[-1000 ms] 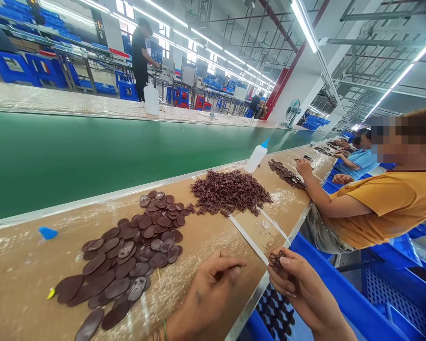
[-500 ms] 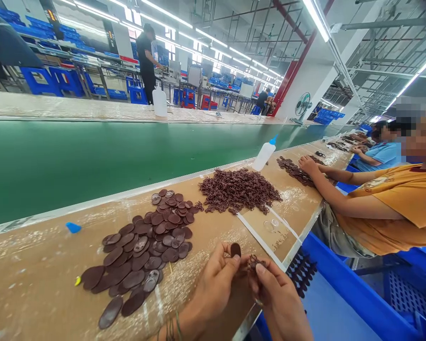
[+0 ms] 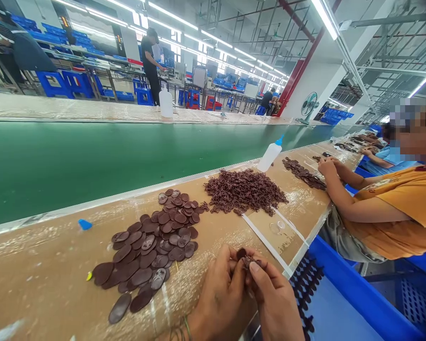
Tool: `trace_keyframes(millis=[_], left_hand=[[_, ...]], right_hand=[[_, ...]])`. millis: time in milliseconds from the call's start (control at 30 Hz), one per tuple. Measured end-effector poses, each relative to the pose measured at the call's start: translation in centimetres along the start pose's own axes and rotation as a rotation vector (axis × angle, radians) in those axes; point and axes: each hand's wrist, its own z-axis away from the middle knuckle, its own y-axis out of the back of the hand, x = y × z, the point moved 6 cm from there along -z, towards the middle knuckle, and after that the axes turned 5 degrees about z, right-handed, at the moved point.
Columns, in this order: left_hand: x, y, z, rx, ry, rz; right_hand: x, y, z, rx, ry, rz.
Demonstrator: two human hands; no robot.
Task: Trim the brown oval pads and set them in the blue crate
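My left hand (image 3: 222, 284) is closed on a dark brown oval disc (image 3: 241, 254), pinched between thumb and fingers. Close against it, my right hand (image 3: 275, 291) grips a small curly brown piece (image 3: 249, 262). The fingertips of both hands meet over the two parts, so their exact contact is hidden. On the board to the left lies a loose heap of flat brown oval discs (image 3: 142, 255), some of them shiny. Beyond my hands is a mound of curly brown pieces (image 3: 243, 192).
A blue bin (image 3: 362, 293) at lower right holds rows of dark pieces (image 3: 307, 284). White bottles stand near the mound (image 3: 270, 157) and across the green belt (image 3: 166, 103). A blue cap (image 3: 84, 224) lies at left. A co-worker in an orange shirt (image 3: 386, 208) sits at right.
My hands have come together, bringing the oval disc and the curly piece close to each other. The whole view has shifted slightly. The co-worker's hands have moved away from their disc pile.
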Motion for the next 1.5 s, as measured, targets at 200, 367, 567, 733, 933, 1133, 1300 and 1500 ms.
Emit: trace_keyframes(millis=[200, 367, 567, 733, 933, 1133, 1300, 1500], left_hand=[[-0.1, 0.4, 0.2, 0.018, 0.005, -0.083], [0.4, 0.6, 0.2, 0.041, -0.002, -0.236], [0.9, 0.8, 0.4, 0.039, -0.048, -0.494], [1.7, 0.8, 0.4, 0.005, -0.15, -0.58], [2.6, 0.4, 0.6, -0.067, -0.18, -0.603], [2.2, 0.3, 0.6, -0.084, -0.168, -0.59], [2.3, 0.1, 0.6, -0.108, -0.205, -0.598], [2.1, 0.1, 0.5, -0.121, -0.156, -0.5]], right_hand=[[0.5, 0.0, -0.5, -0.03, 0.009, 0.016], [1.0, 0.3, -0.6, -0.027, -0.011, 0.039], [1.4, -0.4, -0.5, -0.06, -0.099, -0.077], [1.1, -0.8, -0.3, -0.078, -0.155, -0.146], [0.5, -0.9, 0.2, -0.11, -0.15, -0.143], [0.1, -1.2, 0.6, -0.099, -0.135, -0.174], [0.6, -0.8, 0.4, -0.095, -0.139, -0.172], [1.3, -0.4, 0.2, -0.13, -0.182, -0.185]])
